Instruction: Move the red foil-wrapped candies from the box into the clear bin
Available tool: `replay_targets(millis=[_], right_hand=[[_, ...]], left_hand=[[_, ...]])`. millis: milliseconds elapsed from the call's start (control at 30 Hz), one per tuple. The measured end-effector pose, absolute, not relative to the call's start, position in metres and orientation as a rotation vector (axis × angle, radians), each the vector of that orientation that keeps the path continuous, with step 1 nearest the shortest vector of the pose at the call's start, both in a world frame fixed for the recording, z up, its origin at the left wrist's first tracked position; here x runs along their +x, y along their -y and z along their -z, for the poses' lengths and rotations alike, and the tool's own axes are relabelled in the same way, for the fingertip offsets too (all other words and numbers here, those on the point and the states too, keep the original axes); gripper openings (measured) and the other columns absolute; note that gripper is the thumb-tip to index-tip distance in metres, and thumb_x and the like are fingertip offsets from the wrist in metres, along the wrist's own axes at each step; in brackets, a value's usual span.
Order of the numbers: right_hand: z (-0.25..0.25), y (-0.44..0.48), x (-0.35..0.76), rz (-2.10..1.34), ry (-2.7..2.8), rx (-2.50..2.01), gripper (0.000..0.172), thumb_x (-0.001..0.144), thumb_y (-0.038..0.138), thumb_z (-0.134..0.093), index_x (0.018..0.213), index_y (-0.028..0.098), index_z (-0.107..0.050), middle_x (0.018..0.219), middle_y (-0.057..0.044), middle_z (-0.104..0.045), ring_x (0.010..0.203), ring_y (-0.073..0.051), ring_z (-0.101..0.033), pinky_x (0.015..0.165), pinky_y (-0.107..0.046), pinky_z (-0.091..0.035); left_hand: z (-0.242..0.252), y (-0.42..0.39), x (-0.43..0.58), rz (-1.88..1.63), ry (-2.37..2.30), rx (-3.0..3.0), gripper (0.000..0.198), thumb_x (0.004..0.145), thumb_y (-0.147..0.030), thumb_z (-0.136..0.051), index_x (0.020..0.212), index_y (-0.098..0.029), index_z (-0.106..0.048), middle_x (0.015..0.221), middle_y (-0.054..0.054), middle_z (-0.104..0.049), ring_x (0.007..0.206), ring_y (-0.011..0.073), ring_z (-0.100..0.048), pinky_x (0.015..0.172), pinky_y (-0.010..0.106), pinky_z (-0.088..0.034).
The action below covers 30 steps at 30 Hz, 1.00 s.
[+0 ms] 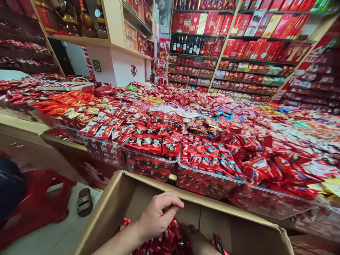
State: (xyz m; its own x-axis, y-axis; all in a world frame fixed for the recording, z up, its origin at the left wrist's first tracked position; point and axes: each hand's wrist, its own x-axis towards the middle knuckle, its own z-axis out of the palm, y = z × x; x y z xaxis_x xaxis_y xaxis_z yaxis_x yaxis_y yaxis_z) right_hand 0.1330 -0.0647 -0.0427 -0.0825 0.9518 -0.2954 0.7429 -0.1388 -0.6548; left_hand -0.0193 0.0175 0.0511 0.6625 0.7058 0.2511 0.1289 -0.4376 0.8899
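Observation:
My left hand (160, 214) is over the open cardboard box (148, 181), its fingers curled and the thumb close to the index finger. Right below it lies a pile of shiny red wrapped sweets (170, 238). Whatever its fingers may hold is hidden. Deeper in the box, my right hand (195, 238) is dark and shadowed, against the right side of the pile. Its fingers cannot be made out. A few more red wrappers (217, 242) show to the right of that hand.
Clear plastic tubs (151, 164) heaped with red packets stand along the counter just beyond the box. Shelves (199, 34) of bottles and red boxes line the back. At left, a red plastic stool (44, 198) and a sandal (84, 202) are on the tiled floor.

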Motion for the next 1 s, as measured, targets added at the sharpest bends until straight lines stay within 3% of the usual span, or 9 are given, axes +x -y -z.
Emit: replay_targets(millis=[67,100,267,400,500,667,733,867,1000], right_hand=[[0.066,0.069,0.127,-1.121,1.804,-1.946,0.051,0.05,0.004,-0.063,0.099,0.018,-0.055,0.093,-0.008,-0.061,0.082,-0.022,-0.058,0.066,-0.029,-0.044],[0.075,0.071,0.126,-1.142,1.782,-1.942,0.05,0.049,0.001,-0.059,0.096,0.018,-0.057,0.091,-0.007,-0.062,0.082,-0.023,-0.058,0.066,-0.029,-0.044],[0.086,0.064,0.143,-1.188,1.642,-1.918,0.017,0.061,0.005,-0.044,0.061,0.014,-0.058,0.058,-0.003,-0.06,0.061,-0.018,-0.057,0.057,-0.027,-0.041],[0.052,0.055,0.157,-1.253,1.421,-1.822,0.014,0.073,0.02,-0.041,0.08,0.015,-0.051,0.066,-0.001,-0.058,0.058,-0.013,-0.055,0.049,-0.023,-0.043],[0.016,0.063,0.15,-1.381,1.074,-1.508,0.019,0.074,0.032,-0.047,0.086,0.018,-0.048,0.075,-0.001,-0.056,0.059,-0.011,-0.054,0.049,-0.022,-0.045],[-0.015,0.078,0.131,-1.28,0.882,-1.247,0.026,0.07,0.028,-0.059,0.092,0.019,-0.049,0.087,-0.005,-0.058,0.081,-0.016,-0.056,0.073,-0.03,-0.046],[-0.015,0.08,0.13,-1.253,0.904,-1.276,0.026,0.07,0.027,-0.058,0.093,0.019,-0.05,0.088,-0.005,-0.058,0.081,-0.017,-0.057,0.072,-0.032,-0.047],[-0.014,0.081,0.137,-0.812,1.286,-1.353,0.006,0.074,0.018,-0.053,0.077,0.019,-0.059,0.082,-0.004,-0.057,0.075,-0.016,-0.056,0.063,-0.026,-0.047],[-0.013,0.082,0.139,-0.27,1.618,-1.215,0.027,0.07,0.002,-0.051,0.088,0.021,-0.058,0.081,-0.005,-0.054,0.074,-0.015,-0.052,0.06,-0.026,-0.045]], left_hand=[[-0.048,-0.017,-0.02,-0.774,-0.615,1.936,0.02,0.075,-0.012,-0.044,0.081,-0.019,-0.062,0.082,0.006,-0.063,0.08,0.0151,-0.056,0.074,0.026,-0.043],[-0.046,-0.017,-0.02,-0.776,-0.605,1.935,0.02,0.075,-0.011,-0.044,0.082,-0.018,-0.061,0.082,0.006,-0.063,0.08,0.0151,-0.056,0.075,0.027,-0.043],[-0.044,-0.017,-0.021,-0.756,-0.625,1.93,0.02,0.076,-0.013,-0.043,0.083,-0.016,-0.061,0.082,0.006,-0.062,0.078,0.0141,-0.055,0.073,0.024,-0.043],[-0.046,-0.013,-0.023,-0.599,-0.768,1.903,0.021,0.077,-0.019,-0.043,0.091,-0.016,-0.058,0.083,0.005,-0.061,0.075,0.0143,-0.055,0.071,0.025,-0.042],[-0.044,-0.007,-0.022,-0.374,-0.799,1.745,0.037,0.074,-0.029,-0.05,0.11,-0.019,-0.047,0.091,0.005,-0.06,0.077,0.0162,-0.055,0.068,0.027,-0.043],[-0.04,0.001,-0.013,-0.29,-0.68,1.375,0.035,0.069,-0.02,-0.055,0.103,-0.014,-0.049,0.089,0.006,-0.062,0.079,0.0152,-0.056,0.072,0.028,-0.043],[-0.041,0.003,-0.011,-0.378,-0.69,1.339,0.04,0.066,-0.013,-0.056,0.105,-0.016,-0.046,0.088,0.005,-0.062,0.075,0.0131,-0.056,0.07,0.026,-0.043],[-0.044,0.003,-0.009,-0.479,-0.711,1.33,0.029,0.065,-0.011,-0.058,0.093,-0.015,-0.051,0.084,0.003,-0.061,0.073,0.0122,-0.055,0.069,0.025,-0.042],[-0.045,0.001,-0.007,-0.483,-0.682,1.152,0.033,0.064,-0.017,-0.063,0.094,-0.015,-0.049,0.081,0.001,-0.057,0.074,0.0107,-0.054,0.07,0.024,-0.042]])
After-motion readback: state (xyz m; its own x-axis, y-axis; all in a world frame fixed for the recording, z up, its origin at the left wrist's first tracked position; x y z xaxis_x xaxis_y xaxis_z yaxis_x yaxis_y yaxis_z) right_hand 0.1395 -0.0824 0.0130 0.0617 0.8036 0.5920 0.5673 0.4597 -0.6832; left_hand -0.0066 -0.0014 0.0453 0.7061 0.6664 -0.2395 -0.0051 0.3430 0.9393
